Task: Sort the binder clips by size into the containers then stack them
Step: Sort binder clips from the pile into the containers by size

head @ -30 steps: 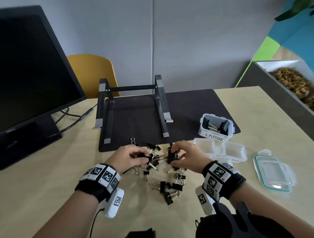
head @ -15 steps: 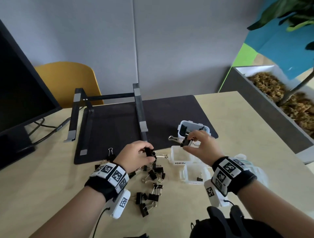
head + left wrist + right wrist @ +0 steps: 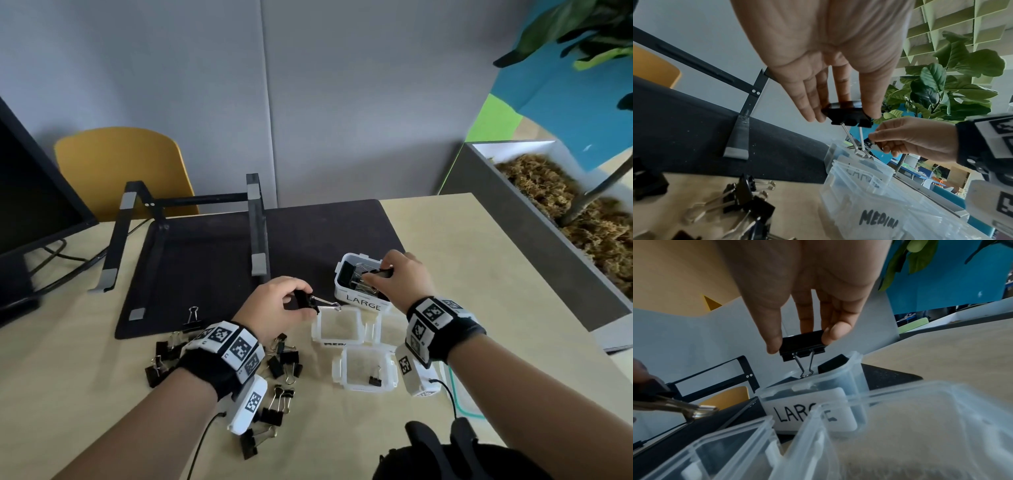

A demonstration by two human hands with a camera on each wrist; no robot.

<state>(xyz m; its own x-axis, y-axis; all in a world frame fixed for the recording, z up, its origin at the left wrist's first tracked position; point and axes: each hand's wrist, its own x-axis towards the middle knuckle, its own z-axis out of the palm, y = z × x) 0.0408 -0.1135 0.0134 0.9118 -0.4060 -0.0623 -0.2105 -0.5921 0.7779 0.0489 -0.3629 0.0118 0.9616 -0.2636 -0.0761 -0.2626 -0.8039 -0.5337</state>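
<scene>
My left hand [image 3: 298, 297] pinches a black binder clip [image 3: 304, 301] by its body, wire handles pointing right, just left of the containers; the left wrist view shows this clip [image 3: 846, 116] hanging handles-down. My right hand [image 3: 376, 274] pinches another black clip [image 3: 802, 348] directly over the LARGE container [image 3: 359, 304], its handles dipping past the rim. That container holds several big clips. In front stand the MEDIUM container [image 3: 337, 325] and a third tub [image 3: 363, 385] with one small clip. Several loose clips [image 3: 282, 363] lie on the table under my left wrist.
A black laptop stand [image 3: 255, 226] sits on a dark mat [image 3: 212, 267] behind the clips. A monitor [image 3: 30, 192] is at the left, a yellow chair [image 3: 116, 161] behind it, and a grey planter [image 3: 534, 240] along the right edge. A green-rimmed lid [image 3: 457, 394] lies by my right wrist.
Both hands left the clip pile, each carrying a clip. The right hand moved right and back to above the LARGE container; the left hand rose and moved right toward the containers.
</scene>
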